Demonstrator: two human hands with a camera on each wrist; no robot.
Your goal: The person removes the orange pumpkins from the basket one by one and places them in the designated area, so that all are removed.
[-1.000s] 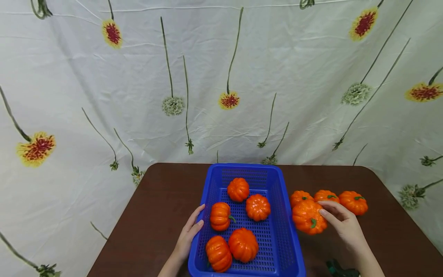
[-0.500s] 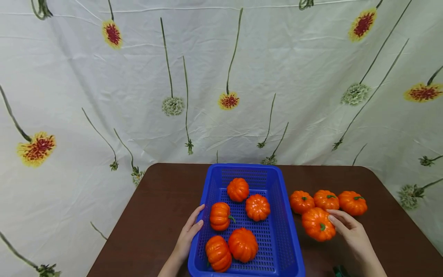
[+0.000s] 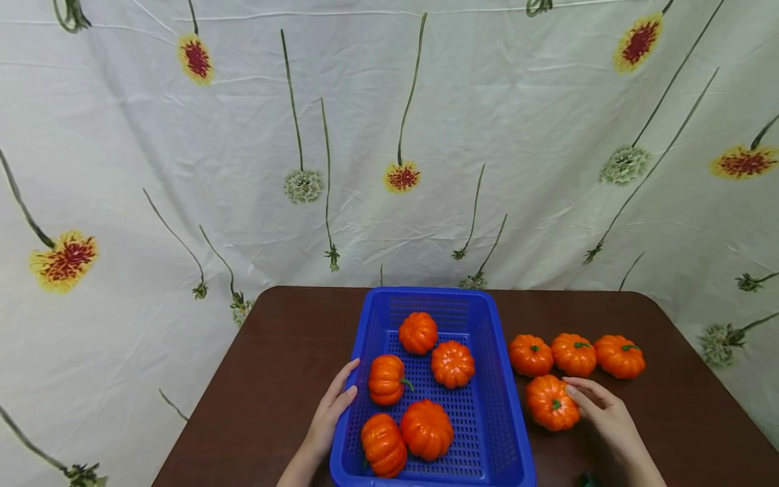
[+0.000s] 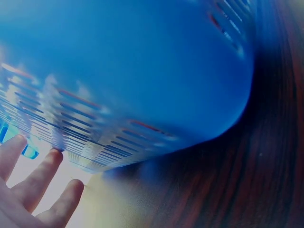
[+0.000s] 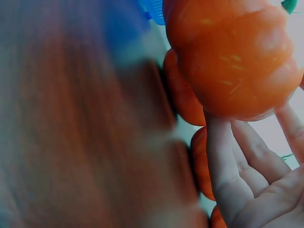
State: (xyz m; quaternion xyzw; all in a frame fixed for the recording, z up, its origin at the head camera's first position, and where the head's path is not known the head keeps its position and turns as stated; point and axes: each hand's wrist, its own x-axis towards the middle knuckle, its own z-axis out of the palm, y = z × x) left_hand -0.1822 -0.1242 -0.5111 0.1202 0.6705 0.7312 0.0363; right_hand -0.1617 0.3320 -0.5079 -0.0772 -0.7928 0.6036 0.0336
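Observation:
My right hand pinches an orange toy pumpkin with a green stem, just right of the basket. The right wrist view shows this pumpkin large, with the fingers against its side. The blue plastic basket stands in the middle of the table with several pumpkins inside, such as one near its front. At its left side, my left hand touches the rim with extended fingers. From the left wrist, straight fingertips show beside the slotted basket wall.
Three more pumpkins lie in a row behind the held one: a left one, a middle one and a right one. The dark brown table ends at a white flowered cloth hanging behind it.
The held pumpkin has come toward me with my right hand, shifting right and then slightly back left. It uncovers more of the pumpkin row. My left hand and the basket stay put.

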